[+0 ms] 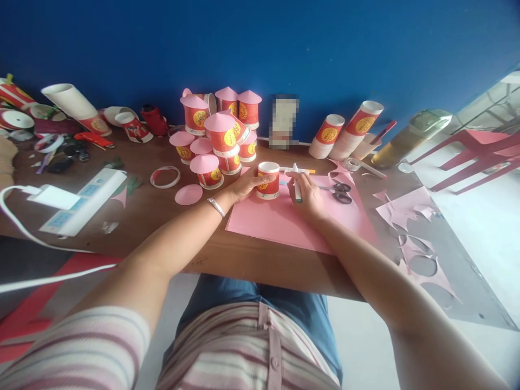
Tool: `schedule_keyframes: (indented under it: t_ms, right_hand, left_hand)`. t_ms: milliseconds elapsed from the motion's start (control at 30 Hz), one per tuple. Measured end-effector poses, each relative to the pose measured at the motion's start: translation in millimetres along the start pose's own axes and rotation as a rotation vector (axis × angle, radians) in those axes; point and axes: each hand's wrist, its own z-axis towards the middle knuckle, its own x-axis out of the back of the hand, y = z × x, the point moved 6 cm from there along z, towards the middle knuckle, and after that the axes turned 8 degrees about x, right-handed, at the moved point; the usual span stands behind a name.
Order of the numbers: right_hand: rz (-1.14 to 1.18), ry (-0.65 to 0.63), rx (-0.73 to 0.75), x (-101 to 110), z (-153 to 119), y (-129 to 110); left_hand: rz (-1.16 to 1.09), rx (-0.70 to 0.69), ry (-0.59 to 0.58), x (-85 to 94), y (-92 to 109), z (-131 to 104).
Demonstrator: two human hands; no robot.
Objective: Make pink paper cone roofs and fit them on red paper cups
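My left hand (246, 185) grips a red and white paper cup (268, 187) with a yellow print, upright on pink paper sheets (276, 225). The thumb lies across the cup's front. To the right of it, my right hand (307, 194) has its fingers closed around a white marker with a green end (298, 190), which is apart from the cup. Black-handled scissors (342, 193) lie on the paper just beyond my right hand. A flat pink paper disc (188, 195) rests on the table left of my left hand.
Several cups with pink cone tops (220, 130) are stacked at the back. Stacked paper cups (357, 132) lean against the blue wall, beside a bottle (411, 138). A power strip (83, 201) lies left; pink paper scraps (426, 265) lie right. A tape roll (352, 164) sits behind the paper.
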Motion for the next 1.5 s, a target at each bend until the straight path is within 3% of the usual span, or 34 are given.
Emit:
schedule_keyframes:
  t_ms: [233, 467, 600, 733, 833, 1000, 1167, 1300, 1367, 1500]
  right_hand:
    - [-0.036, -0.030, 0.003, -2.0, -1.4, -1.4]
    - [-0.065, 0.001, -0.008, 1.9, 1.3, 3.5]
    - [-0.097, 0.016, -0.069, 4.3, 2.6, 9.4]
    - [-0.126, -0.068, -0.050, -1.5, 2.8, 8.8]
    - [-0.147, -0.170, 0.010, -9.7, 2.4, 6.6]
    - [-0.075, -0.226, 0.025, -14.8, 2.2, 8.4]
    - [0.030, -0.172, -0.015, -8.8, 0.9, 6.8]
    - [0.146, -0.034, -0.114, 5.8, 2.3, 6.9]
    - [0.293, 0.064, -0.202, 13.5, 3.3, 10.5]
    - [0.560, 0.189, -0.441, 16.6, 1.3, 24.9]
  left_hand:
    - [-0.035, 0.027, 0.102, 4.1, -4.3, 1.9]
    - [-0.022, -0.037, 0.089, 2.5, 0.9, -0.8]
    - [-0.050, -0.006, 0.199, 9.9, -2.1, 1.9]
    - [0.013, -0.003, 0.319, 18.1, -6.4, 6.6]
    - [0.145, -0.028, 0.306, 19.4, -5.3, 10.6]
    - [0.679, -0.141, 0.167, 7.5, 2.5, 17.5]
    - [0.862, -0.191, 0.079, -8.6, 1.6, 17.8]
    - [0.960, -0.152, 0.145, -9.2, -0.2, 13.3]
    - [0.908, -0.125, 0.188, -4.7, 0.0, 11.6]
    - [0.550, -0.131, 0.209, 5.4, 3.1, 9.8]
